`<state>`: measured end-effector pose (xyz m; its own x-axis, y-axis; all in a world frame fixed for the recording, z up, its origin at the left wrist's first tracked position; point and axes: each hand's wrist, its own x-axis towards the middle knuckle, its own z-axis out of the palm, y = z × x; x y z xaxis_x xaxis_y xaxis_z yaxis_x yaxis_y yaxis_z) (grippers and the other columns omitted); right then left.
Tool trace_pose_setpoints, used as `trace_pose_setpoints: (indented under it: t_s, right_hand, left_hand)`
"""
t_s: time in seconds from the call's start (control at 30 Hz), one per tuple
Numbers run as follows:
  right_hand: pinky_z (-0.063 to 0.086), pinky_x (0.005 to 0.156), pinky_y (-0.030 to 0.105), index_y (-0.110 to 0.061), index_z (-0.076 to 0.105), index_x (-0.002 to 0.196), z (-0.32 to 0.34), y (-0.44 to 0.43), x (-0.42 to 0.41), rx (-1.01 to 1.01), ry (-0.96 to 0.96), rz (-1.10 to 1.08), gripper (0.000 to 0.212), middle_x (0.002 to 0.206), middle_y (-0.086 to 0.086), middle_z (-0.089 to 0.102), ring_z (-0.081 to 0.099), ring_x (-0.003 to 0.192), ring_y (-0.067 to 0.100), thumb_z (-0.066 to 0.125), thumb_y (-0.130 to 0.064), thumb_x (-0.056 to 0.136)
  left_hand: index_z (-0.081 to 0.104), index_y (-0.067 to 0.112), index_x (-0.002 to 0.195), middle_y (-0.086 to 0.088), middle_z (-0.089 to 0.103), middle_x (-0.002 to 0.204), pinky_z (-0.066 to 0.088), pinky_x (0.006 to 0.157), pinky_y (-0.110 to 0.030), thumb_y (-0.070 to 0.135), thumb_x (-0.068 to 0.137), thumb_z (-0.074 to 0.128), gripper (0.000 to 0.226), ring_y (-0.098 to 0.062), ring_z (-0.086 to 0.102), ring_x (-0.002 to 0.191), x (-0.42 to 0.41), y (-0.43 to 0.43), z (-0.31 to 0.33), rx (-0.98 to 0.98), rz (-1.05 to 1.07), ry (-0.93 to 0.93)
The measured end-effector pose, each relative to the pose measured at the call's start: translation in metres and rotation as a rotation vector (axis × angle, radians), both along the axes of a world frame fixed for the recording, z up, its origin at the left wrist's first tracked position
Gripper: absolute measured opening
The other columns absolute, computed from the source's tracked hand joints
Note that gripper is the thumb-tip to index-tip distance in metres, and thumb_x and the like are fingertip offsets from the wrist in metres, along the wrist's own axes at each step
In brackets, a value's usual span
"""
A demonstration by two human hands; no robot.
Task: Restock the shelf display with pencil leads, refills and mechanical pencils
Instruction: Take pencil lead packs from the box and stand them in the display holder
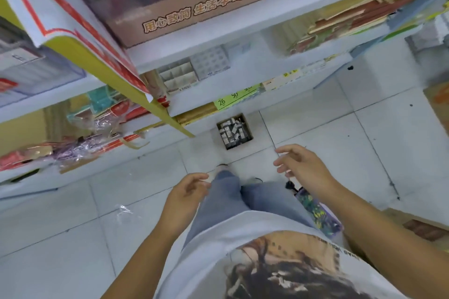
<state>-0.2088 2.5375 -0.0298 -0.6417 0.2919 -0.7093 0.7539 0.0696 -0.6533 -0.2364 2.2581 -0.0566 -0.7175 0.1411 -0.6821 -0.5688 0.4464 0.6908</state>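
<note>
Probably the box (234, 131) sits on the floor (340, 133) by the shelf (286, 98) for easy reach, while the left hand (188, 189) and right hand (301, 165) hover empty, fingers loose.

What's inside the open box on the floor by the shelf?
Small white and dark packs, jumbled, filling the box. Its bottom and lower layers are covered; labels too blurred to read.

White floor tiles (315, 124) with grey grout lines fill the centre and right of frame. Scrap of clear plastic film (124, 210) lies on a tile, lower left. Brown carton (184, 19) with printed Chinese lettering, top centre. Green price strip (233, 98) reads 26 and 50, centre. Blue jeans (218, 201) and white printed T-shirt (279, 262), bottom centre. Patterned item (315, 211), possibly a pouch, just right of the jeans; blurred.
</note>
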Motion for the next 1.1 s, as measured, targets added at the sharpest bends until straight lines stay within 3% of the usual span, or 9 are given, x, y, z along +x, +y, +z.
trace_pose_setpoints:
  t_s: [0.2, 0.4, 0.5, 0.57, 0.67, 0.8, 0.97, 1.1]
  right_hand:
    - [0.051, 0.065, 0.016, -0.019, 0.065, 0.105, -0.005, 0.023, -0.016, 0.012, -0.006, 0.09, 0.024, 0.088, 0.003, 0.072, 0.065, 0.065, 0.002, 0.05, -0.004, 0.094]
    - [0.053, 0.073, 0.028, -0.02, 0.064, 0.106, -0.03, 0.093, -0.032, 0.017, -0.113, 0.271, 0.023, 0.088, 0.001, 0.072, 0.067, 0.07, 0.008, 0.049, -0.005, 0.096]
    - [0.051, 0.062, 0.016, -0.02, 0.065, 0.103, -0.057, 0.132, -0.058, 0.009, -0.145, 0.436, 0.021, 0.077, -0.004, 0.073, 0.066, 0.064, 0.003, 0.051, -0.006, 0.095]
    - [0.051, 0.062, 0.014, -0.022, 0.066, 0.101, -0.083, 0.15, -0.081, 0.004, -0.143, 0.539, 0.02, 0.075, -0.005, 0.073, 0.067, 0.065, 0.003, 0.054, -0.009, 0.094]
    - [0.053, 0.076, 0.026, -0.025, 0.065, 0.1, -0.133, 0.157, -0.112, 0.025, -0.159, 0.686, 0.018, 0.084, 0.001, 0.073, 0.069, 0.077, 0.01, 0.054, -0.012, 0.094]
    - [0.049, 0.068, 0.025, -0.026, 0.064, 0.103, -0.218, 0.136, -0.152, 0.08, -0.171, 0.826, 0.019, 0.087, -0.001, 0.07, 0.067, 0.077, 0.015, 0.051, -0.014, 0.093]
    - [0.051, 0.077, 0.032, -0.031, 0.06, 0.104, -0.353, 0.086, -0.184, 0.128, -0.11, 0.939, 0.017, 0.1, 0.0, 0.065, 0.064, 0.089, 0.018, 0.05, -0.02, 0.096]
    - [0.041, 0.055, 0.019, -0.027, 0.06, 0.117, -0.475, 0.052, -0.194, 0.217, -0.063, 0.977, 0.024, 0.088, -0.009, 0.058, 0.056, 0.07, 0.008, 0.046, -0.026, 0.097]
  left_hand:
    - [0.067, 0.03, 0.105, 0.011, 0.075, 0.093, 0.05, 0.074, -0.01, 0.013, 0.099, 0.055, 0.022, -0.001, 0.069, 0.086, -0.02, 0.029, -0.005, 0.029, 0.022, 0.009]
    - [0.069, 0.032, 0.1, 0.016, 0.075, 0.092, 0.046, 0.074, -0.006, 0.012, 0.095, 0.061, 0.022, 0.003, 0.068, 0.088, -0.025, 0.088, -0.025, 0.032, 0.145, 0.007]
    - [0.069, 0.025, 0.105, 0.003, 0.075, 0.099, 0.048, 0.083, -0.013, 0.012, 0.096, 0.062, 0.017, -0.004, 0.069, 0.094, -0.021, 0.125, -0.048, 0.031, 0.3, -0.059]
    - [0.068, 0.02, 0.11, -0.003, 0.073, 0.101, 0.049, 0.082, -0.013, 0.011, 0.097, 0.061, 0.017, -0.009, 0.069, 0.093, -0.021, 0.143, -0.071, 0.037, 0.395, -0.104]
    - [0.067, 0.014, 0.111, -0.007, 0.07, 0.099, 0.049, 0.072, -0.015, 0.005, 0.096, 0.058, 0.019, -0.017, 0.064, 0.087, -0.025, 0.154, -0.115, 0.02, 0.489, -0.15]
    - [0.067, 0.022, 0.107, -0.004, 0.072, 0.102, 0.05, 0.08, -0.032, 0.013, 0.095, 0.058, 0.017, -0.022, 0.066, 0.093, -0.031, 0.142, -0.198, -0.058, 0.477, -0.191]
    - [0.068, 0.025, 0.103, -0.004, 0.07, 0.104, 0.047, 0.067, -0.022, 0.017, 0.096, 0.062, 0.012, -0.018, 0.064, 0.088, -0.045, 0.115, -0.332, -0.055, 0.479, -0.186]
    - [0.067, 0.024, 0.111, -0.003, 0.068, 0.11, 0.048, 0.076, -0.025, 0.023, 0.097, 0.061, 0.015, -0.02, 0.065, 0.099, -0.056, 0.102, -0.448, -0.036, 0.46, -0.144]
